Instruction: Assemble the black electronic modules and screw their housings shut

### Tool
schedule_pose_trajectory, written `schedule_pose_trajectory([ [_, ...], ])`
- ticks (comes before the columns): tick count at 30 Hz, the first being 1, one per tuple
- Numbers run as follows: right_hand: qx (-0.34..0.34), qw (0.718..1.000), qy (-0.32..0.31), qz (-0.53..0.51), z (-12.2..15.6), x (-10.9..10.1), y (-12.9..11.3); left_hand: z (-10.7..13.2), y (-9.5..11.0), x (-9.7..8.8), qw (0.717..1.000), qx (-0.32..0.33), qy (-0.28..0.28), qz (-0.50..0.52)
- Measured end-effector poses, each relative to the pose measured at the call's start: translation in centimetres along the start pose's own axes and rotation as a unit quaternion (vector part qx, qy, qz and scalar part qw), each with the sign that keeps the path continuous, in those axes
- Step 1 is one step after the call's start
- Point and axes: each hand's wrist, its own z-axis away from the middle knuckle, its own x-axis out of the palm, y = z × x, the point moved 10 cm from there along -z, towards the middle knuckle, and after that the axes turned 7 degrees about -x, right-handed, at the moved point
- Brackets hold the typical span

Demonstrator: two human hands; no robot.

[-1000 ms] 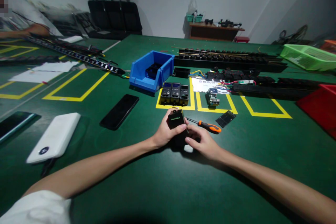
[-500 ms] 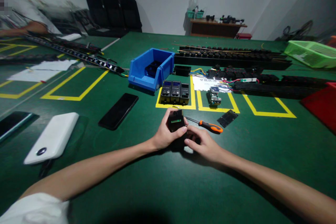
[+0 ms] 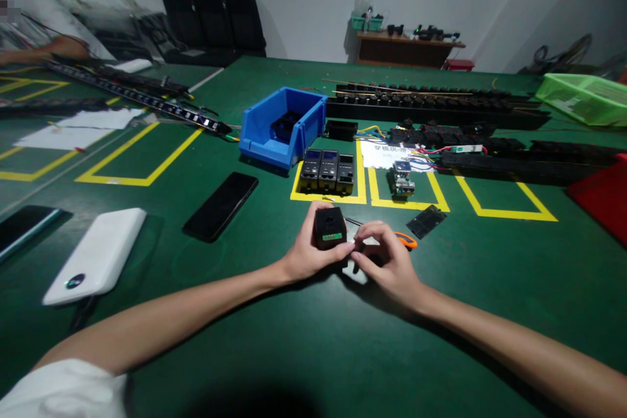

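Note:
My left hand (image 3: 306, 253) is closed round a small black module (image 3: 330, 227) with a green strip on its face, held upright just above the green table. My right hand (image 3: 386, 262) is right beside it, thumb and fingers pinched near the module's lower right corner; what they pinch is too small to name. An orange-handled screwdriver (image 3: 405, 240) lies just behind my right hand, mostly hidden by its fingers. Three similar black modules (image 3: 327, 171) stand in a yellow-taped box beyond.
A blue bin (image 3: 281, 126) stands behind the modules. A black phone (image 3: 221, 205), a white power bank (image 3: 98, 254) and another phone (image 3: 24, 225) lie left. Long black power strips (image 3: 435, 110), a green basket (image 3: 582, 98) and a red tray (image 3: 602, 192) sit right. Another person's arm (image 3: 44, 52) is far left.
My right hand has risen and curled its fingers into a pinch beside the module, now covering most of the screwdriver. The module has been turned slightly in my left hand.

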Motion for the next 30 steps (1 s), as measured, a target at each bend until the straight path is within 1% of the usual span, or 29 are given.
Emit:
schedule_pose_trajectory([
  [2,-0.039,0.999,0.006,-0.009,0.1,-0.2,-0.8,0.1,0.1,0.0,1.000,0.005,-0.002,-0.015],
  [4,-0.074,0.997,-0.005,-0.006,0.2,0.0,-1.4,0.1,0.3,0.1,0.999,0.015,-0.008,-0.027],
  [7,-0.090,0.996,-0.013,0.008,0.2,0.0,-1.7,0.2,0.3,0.2,0.999,0.021,-0.014,-0.045],
  [11,-0.081,0.996,-0.021,0.022,0.0,0.1,-1.6,0.4,0.4,-0.2,0.997,0.026,0.009,-0.072],
  [16,-0.082,0.995,-0.038,0.045,0.0,0.6,-1.6,0.9,1.3,-0.7,0.987,0.067,0.040,-0.138],
  [20,-0.056,0.996,-0.044,0.047,0.0,0.8,-1.0,1.1,1.5,-1.1,0.981,0.079,0.066,-0.166],
  [30,-0.015,0.995,-0.086,0.056,-0.6,1.2,-0.1,1.0,1.0,-1.3,0.983,0.074,0.063,-0.155],
])
